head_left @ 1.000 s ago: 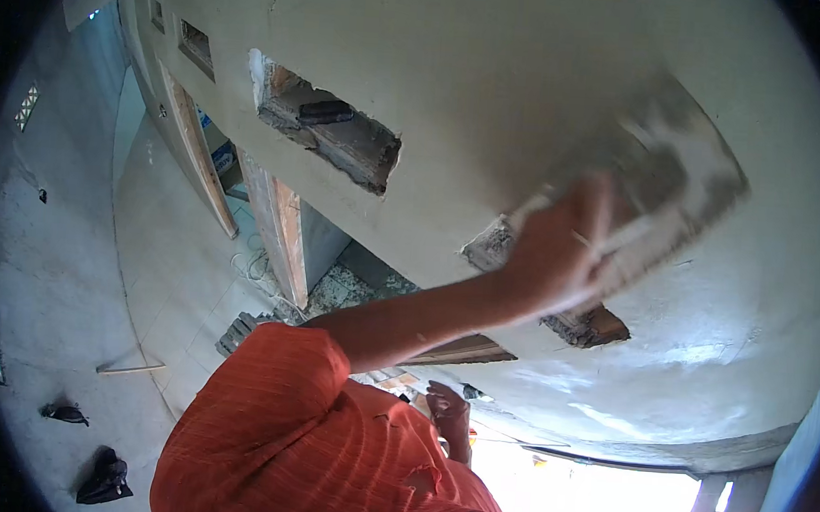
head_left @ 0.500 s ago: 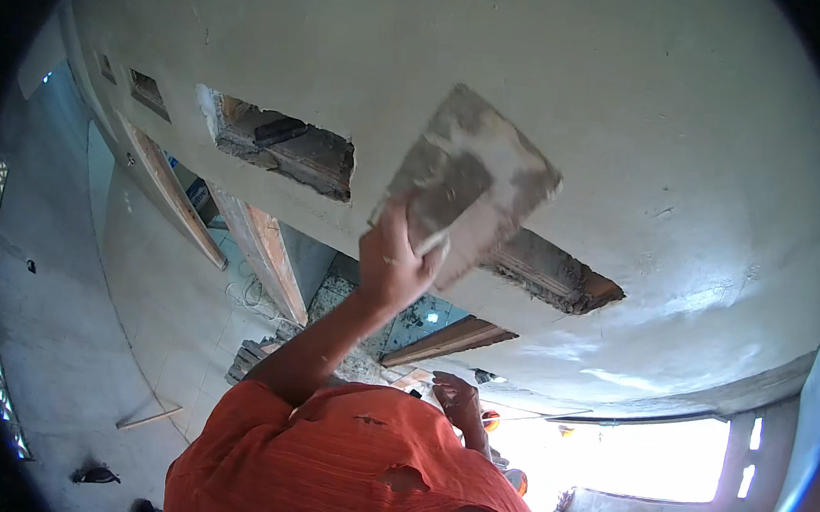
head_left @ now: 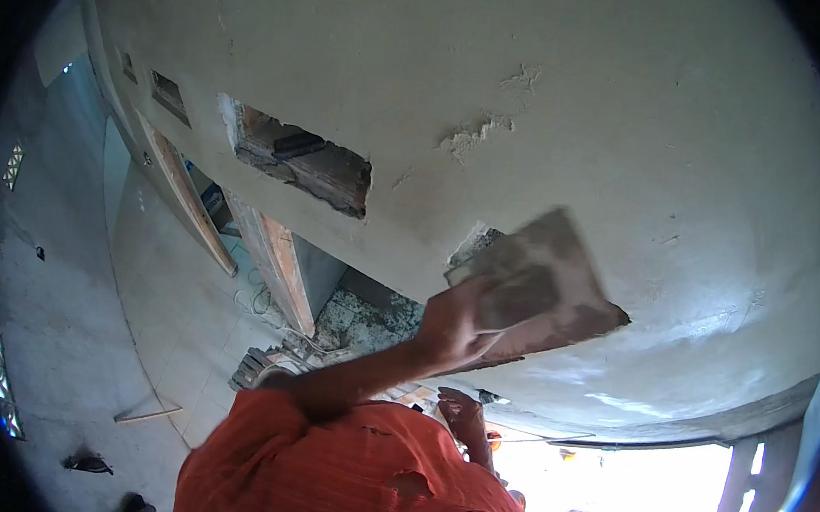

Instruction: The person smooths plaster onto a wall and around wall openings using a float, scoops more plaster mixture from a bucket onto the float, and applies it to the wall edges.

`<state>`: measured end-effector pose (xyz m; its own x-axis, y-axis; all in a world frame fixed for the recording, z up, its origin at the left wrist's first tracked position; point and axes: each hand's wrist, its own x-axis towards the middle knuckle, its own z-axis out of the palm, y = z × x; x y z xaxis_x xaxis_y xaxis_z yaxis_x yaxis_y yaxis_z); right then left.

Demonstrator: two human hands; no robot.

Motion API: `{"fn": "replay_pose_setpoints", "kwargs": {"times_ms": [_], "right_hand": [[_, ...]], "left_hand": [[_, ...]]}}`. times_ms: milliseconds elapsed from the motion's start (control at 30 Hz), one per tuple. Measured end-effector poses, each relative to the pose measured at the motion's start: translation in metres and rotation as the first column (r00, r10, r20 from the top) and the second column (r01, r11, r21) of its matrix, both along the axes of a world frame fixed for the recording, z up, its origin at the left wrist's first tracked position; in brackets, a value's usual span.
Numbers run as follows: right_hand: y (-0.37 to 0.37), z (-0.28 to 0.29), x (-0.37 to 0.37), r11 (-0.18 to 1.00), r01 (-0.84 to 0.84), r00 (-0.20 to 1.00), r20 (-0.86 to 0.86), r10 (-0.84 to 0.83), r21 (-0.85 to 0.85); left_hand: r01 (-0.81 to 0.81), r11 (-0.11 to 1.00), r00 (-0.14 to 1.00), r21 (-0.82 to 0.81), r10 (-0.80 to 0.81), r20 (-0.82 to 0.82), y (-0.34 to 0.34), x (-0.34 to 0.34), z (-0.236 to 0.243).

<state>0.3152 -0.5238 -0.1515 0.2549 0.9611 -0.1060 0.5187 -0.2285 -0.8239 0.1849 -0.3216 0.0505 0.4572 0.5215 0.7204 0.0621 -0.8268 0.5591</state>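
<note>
My left hand (head_left: 455, 323) is closed round the grip of a plastering float (head_left: 552, 265), a flat rectangular board smeared with grey and whitish plaster. The float lies over the right-hand cut-out in the plastered wall (head_left: 422, 60) and hides much of it; a rough corner of that cut-out (head_left: 475, 243) shows beside the board. Close to my orange shirt, my right hand (head_left: 460, 407) is held low with loosely bent fingers and no object visible in it. Raised, ragged plaster (head_left: 478, 136) marks the wall above the float.
Another rough-edged cut-out (head_left: 308, 161) with a dark piece inside lies to the left. Wooden frames (head_left: 278, 267) border a doorway, with a splattered tiled floor (head_left: 359, 323) beyond. A stick (head_left: 149, 415) lies at lower left. Bright openings (head_left: 640, 481) stand at lower right.
My left hand has moved the float down and to the right, from the wall between the cut-outs onto the right-hand one. The ragged plaster marks it covered now show.
</note>
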Motion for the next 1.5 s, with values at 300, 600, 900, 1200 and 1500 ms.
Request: {"fn": "replay_pose_setpoints", "kwargs": {"times_ms": [300, 600, 900, 1200, 1500], "right_hand": [[0.005, 0.010, 0.003, 0.998, -0.063, 0.994, 0.091, 0.061, 0.020], [0.000, 0.001, -0.001, 0.997, 0.031, 0.999, -0.008, -0.031, 0.071], [-0.015, -0.016, 0.007, 0.962, -0.020, 0.959, 0.278, -0.059, 0.274], [-0.014, -0.084, 0.006, 0.960, -0.053, 0.995, 0.101, 0.026, 0.273], [0.028, -0.023, -0.013, 0.996, -0.085, 0.989, 0.123, 0.086, -0.016]], "left_hand": [[-0.238, 0.822, 0.653, -0.518, 0.530, 0.541, 0.045, 0.006, 0.023], [-0.155, 0.953, 0.968, 0.259, 0.094, 0.234, 0.022, 0.059, 0.148], [0.497, 0.868, 0.866, 0.020, -0.494, -0.074, -0.042, 0.014, 0.055], [0.077, 0.997, 0.991, 0.026, -0.080, 0.111, 0.013, -0.085, 0.006], [0.132, 0.870, 0.688, -0.474, 0.264, 0.676, 0.083, -0.162, -0.032]]}}
